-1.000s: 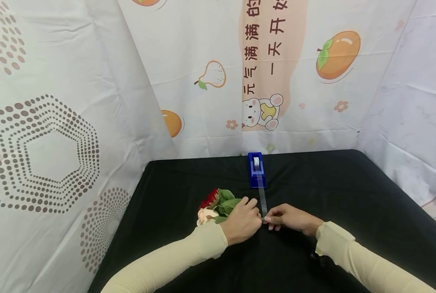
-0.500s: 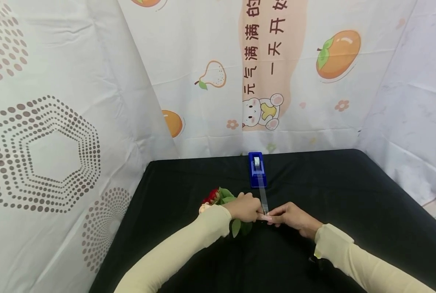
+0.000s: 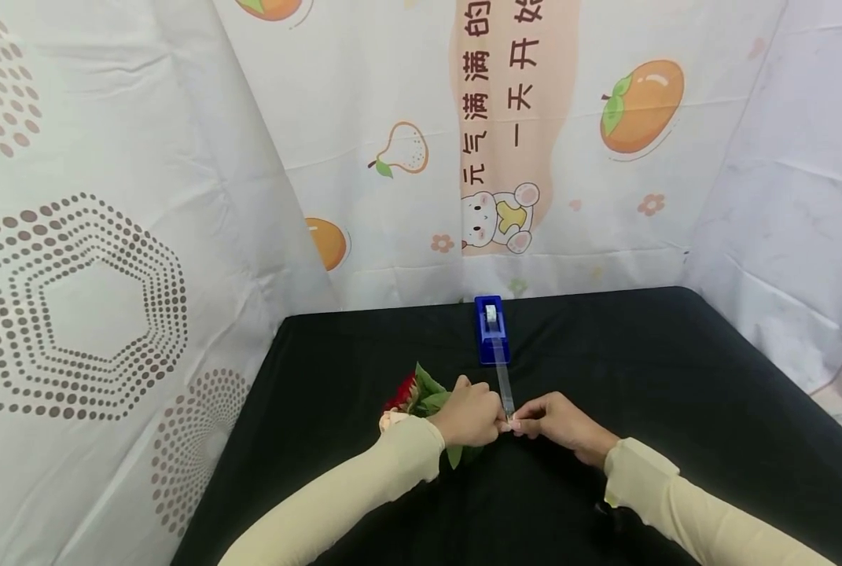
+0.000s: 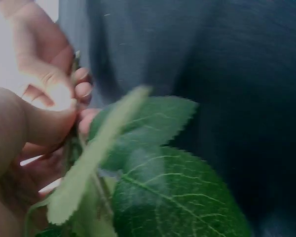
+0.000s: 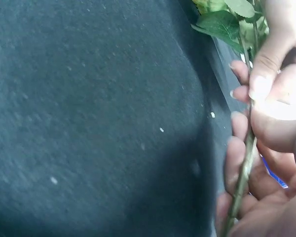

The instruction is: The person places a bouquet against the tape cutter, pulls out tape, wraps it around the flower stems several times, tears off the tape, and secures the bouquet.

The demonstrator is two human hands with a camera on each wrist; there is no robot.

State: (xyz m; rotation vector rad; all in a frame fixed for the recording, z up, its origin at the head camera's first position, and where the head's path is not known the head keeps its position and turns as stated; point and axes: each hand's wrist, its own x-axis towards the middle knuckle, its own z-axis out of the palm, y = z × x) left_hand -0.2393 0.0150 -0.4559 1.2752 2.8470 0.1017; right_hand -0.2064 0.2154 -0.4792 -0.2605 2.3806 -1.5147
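Observation:
In the head view my left hand [image 3: 470, 413] grips the stems of a small bunch of flowers, with a red bloom [image 3: 401, 395], a peach bloom [image 3: 392, 420] and green leaves [image 3: 431, 393] on its left side. My right hand [image 3: 562, 424] pinches the stems just beyond it, so the fingertips of both hands meet. A strip of clear tape [image 3: 504, 385] runs down to those fingertips. In the right wrist view the green stem [image 5: 244, 177] lies along the right fingers. Serrated leaves [image 4: 172, 192] fill the lower part of the left wrist view, below both thumbs.
The blue tape dispenser [image 3: 491, 350] stands behind the hands, near the far edge of the black-covered table [image 3: 626, 354]. Patterned white curtains [image 3: 406, 204] hang at the back and sides.
My left hand has turned over, and leaves now hang below its wrist. Its fingertips have come up against the right hand's at the tape end. The right hand has barely moved.

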